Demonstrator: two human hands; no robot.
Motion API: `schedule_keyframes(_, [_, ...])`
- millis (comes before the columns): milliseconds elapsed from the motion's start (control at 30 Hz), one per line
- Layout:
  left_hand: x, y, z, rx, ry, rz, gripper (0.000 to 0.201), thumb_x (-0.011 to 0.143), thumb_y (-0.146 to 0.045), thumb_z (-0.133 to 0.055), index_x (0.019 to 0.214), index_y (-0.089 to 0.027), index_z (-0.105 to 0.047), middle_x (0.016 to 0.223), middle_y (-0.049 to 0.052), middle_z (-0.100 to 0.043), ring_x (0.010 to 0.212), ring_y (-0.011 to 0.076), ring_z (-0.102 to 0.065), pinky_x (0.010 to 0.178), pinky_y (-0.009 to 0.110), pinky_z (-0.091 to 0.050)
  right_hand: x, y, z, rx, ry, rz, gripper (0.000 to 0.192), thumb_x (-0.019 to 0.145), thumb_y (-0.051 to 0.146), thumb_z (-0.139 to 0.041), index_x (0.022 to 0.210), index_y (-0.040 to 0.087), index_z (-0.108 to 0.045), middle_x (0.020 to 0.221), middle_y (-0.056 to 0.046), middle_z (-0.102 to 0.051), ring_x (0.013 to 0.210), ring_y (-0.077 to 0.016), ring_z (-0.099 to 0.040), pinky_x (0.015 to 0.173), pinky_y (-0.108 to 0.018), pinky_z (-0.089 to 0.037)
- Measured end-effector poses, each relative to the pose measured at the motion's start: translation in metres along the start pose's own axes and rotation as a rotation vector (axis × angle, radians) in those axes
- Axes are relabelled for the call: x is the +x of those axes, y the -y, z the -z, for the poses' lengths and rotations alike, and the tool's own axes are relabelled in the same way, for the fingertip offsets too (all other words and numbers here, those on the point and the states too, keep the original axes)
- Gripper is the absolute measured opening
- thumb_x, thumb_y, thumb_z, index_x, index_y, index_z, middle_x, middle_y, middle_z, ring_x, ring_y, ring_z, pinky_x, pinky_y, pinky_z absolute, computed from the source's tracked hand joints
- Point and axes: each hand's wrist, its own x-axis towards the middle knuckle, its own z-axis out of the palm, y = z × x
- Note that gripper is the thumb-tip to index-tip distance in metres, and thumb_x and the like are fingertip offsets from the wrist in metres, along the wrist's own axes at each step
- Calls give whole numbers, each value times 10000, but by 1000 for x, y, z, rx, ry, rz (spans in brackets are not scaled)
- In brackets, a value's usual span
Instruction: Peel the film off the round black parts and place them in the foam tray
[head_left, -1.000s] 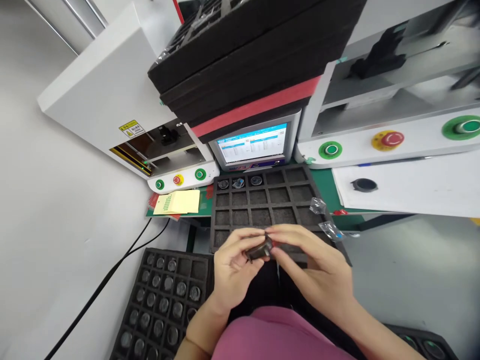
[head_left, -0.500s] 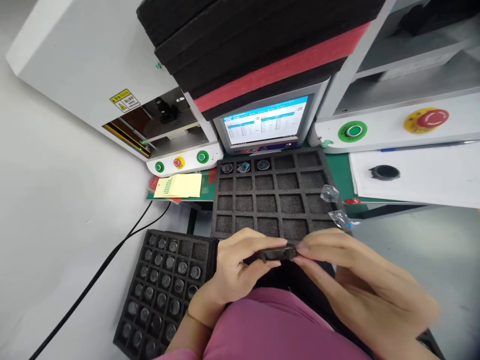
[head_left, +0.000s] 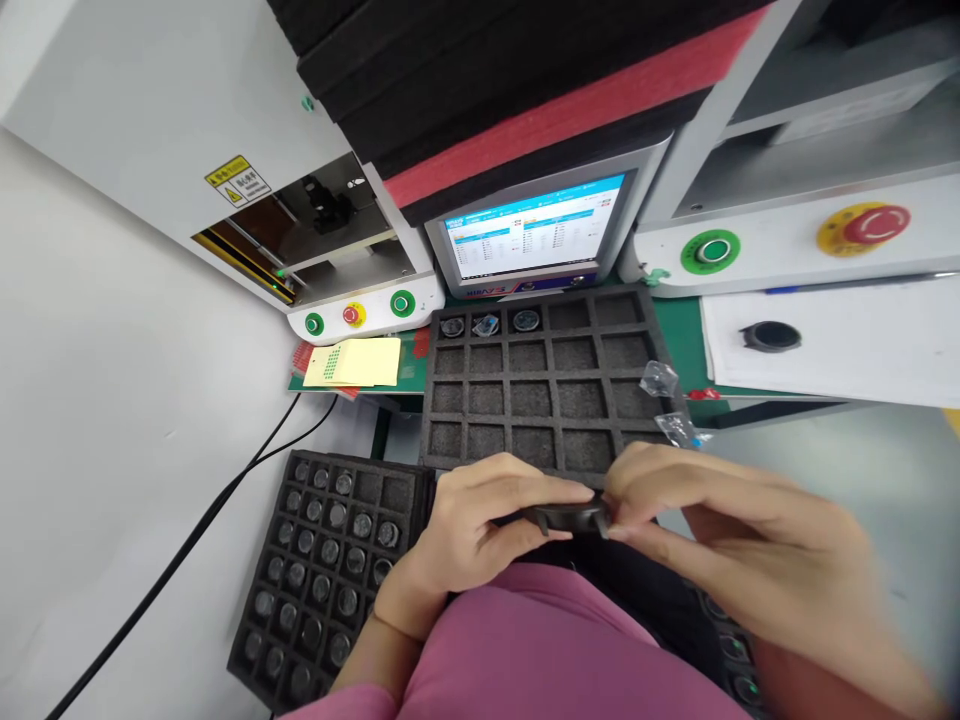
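Note:
Close to my body, a dark watch case [head_left: 571,517] is seen edge-on, its lugs pointing down. My left hand [head_left: 480,520] pinches it between thumb and fingers from the left. The thumb and fingertips of my right hand [head_left: 720,530] close on its right end. Just beyond my hands lies a black foam tray [head_left: 532,400] with square pockets. Its back row holds a few round watch parts [head_left: 526,321], one with a clear film on it. Crumpled clear films [head_left: 679,430] rest on the tray's right edge.
A second foam tray [head_left: 334,560] full of round watch parts sits lower left. Another watch case [head_left: 772,336] lies on white paper at right. Behind stand a monitor [head_left: 532,235], stacked foam trays [head_left: 525,90] and white machines with buttons [head_left: 711,251]. Yellow cards [head_left: 352,362] lie at left.
The watch case has shifted slightly right and turned in my fingers, so its lugs now show. My right hand has moved a little right along with it.

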Motion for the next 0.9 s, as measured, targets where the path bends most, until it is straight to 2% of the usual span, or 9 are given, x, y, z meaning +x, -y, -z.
schedule_keyframes(133, [1,0,-1,9,-3,-1,282,895,-203,-651,1169,-243,-707,982,46,-759,855,136,-691,781,227,-569,-3,-2,-2,-11,-53,13,107,828,132,-713,804,225,-667,679,4,-658,608,-129,-628,568,-232,-528])
schedule_keyframes(267, [2,-1,-1,10,0,15,273,893,-202,-655,1157,-235,-712,972,45,-757,853,129,-688,792,218,-564,-4,-2,-1,-5,-38,16,102,833,132,-710,823,227,-673,687,4,-658,613,-129,-630,575,-235,-528])
schedule_keyframes(500, [1,-2,-3,4,19,20,260,904,-214,-639,1151,-237,-715,969,53,-763,856,146,-698,791,245,-572,-4,-1,8,0,93,-21,115,853,112,-667,808,218,-658,720,1,-648,631,-121,-635,570,-218,-530])
schedule_keyframes(700, [2,-1,-7,-6,-34,27,247,878,-239,-679,1120,-230,-724,916,40,-756,828,131,-684,758,218,-555,-8,-6,-2,-12,-123,123,221,790,59,-728,939,218,-691,750,-9,-682,659,-146,-634,599,-278,-536])
schedule_keyframes(900, [2,3,-5,-17,-50,30,241,882,-268,-673,1115,-244,-732,892,45,-736,787,139,-667,719,228,-535,-3,1,-7,-162,-186,292,226,750,-28,-710,858,169,-693,708,-25,-695,624,-142,-641,580,-279,-539])
